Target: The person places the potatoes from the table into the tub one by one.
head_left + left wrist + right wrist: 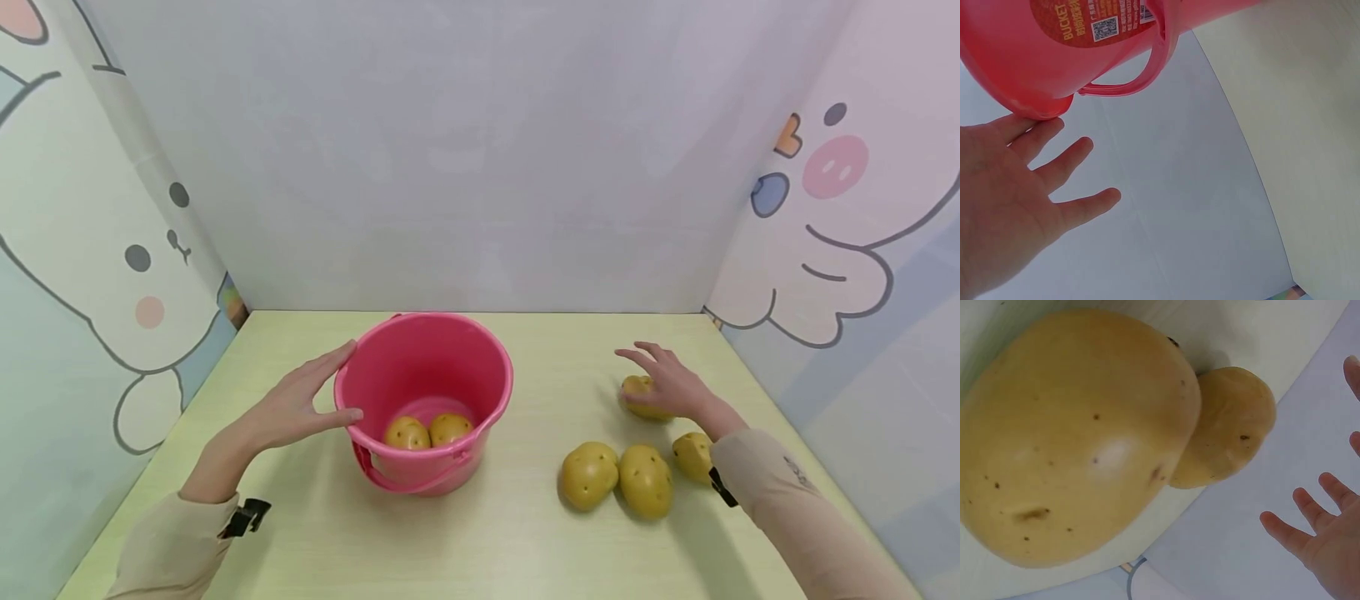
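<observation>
A pink bucket (pixel 420 350) stands left of centre on the table, with two potatoes (pixel 407 433) visible at its bottom. My left hand (pixel 296 408) is at its left rim, thumb and fingers spread wide; in the left wrist view its fingertips meet the rim of the bucket (pixel 1054 50). On the right, my right hand (pixel 675 390) hovers at the farthest potato (pixel 637 386), partly covering it, with fingers spread and nothing gripped. In the right wrist view that hand (pixel 1332 544) shows apart from a small potato (pixel 1232 428), beyond a large near one (pixel 1079 437).
Nearer the front lie two potatoes side by side, a left one (pixel 589 475) and a longer one (pixel 647 482). Another potato (pixel 692 457) lies beside the right sleeve (pixel 772 479). A pale wall (pixel 480 167) closes the back, and printed cartoon panels flank the table (pixel 517 550).
</observation>
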Demonstrator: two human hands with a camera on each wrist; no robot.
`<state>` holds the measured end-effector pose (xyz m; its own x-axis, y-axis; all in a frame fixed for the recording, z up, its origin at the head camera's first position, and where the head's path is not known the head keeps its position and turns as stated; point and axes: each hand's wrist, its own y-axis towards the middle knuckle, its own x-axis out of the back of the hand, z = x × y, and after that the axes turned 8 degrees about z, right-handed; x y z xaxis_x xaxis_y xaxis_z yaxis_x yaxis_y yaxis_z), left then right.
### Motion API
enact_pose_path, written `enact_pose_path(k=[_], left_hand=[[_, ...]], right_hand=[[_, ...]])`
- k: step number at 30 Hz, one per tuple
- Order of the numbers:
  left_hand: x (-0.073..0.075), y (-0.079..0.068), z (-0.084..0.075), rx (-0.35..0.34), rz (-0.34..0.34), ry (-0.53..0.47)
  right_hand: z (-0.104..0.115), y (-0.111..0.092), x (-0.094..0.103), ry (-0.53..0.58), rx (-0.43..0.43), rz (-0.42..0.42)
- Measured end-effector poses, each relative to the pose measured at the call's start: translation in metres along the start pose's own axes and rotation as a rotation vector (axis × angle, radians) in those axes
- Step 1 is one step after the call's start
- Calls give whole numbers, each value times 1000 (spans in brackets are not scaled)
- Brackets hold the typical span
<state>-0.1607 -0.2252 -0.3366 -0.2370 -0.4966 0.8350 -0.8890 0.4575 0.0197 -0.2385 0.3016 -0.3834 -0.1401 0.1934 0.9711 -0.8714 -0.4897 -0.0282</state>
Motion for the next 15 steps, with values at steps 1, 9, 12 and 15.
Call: enact_pose_path(k=[1, 9, 12, 15], left_hand=[[0, 0, 0, -1, -1, 0], [0, 0, 0, 7, 2, 7], [0, 0, 0, 6, 2, 10], [0, 0, 0, 6, 2, 12]], right_hand=[[-2, -1, -2, 3, -12, 10], [-11, -10, -16, 30, -54, 65], [-14, -12, -20, 50, -64, 82], [-17, -12, -23, 66, -78, 97]])
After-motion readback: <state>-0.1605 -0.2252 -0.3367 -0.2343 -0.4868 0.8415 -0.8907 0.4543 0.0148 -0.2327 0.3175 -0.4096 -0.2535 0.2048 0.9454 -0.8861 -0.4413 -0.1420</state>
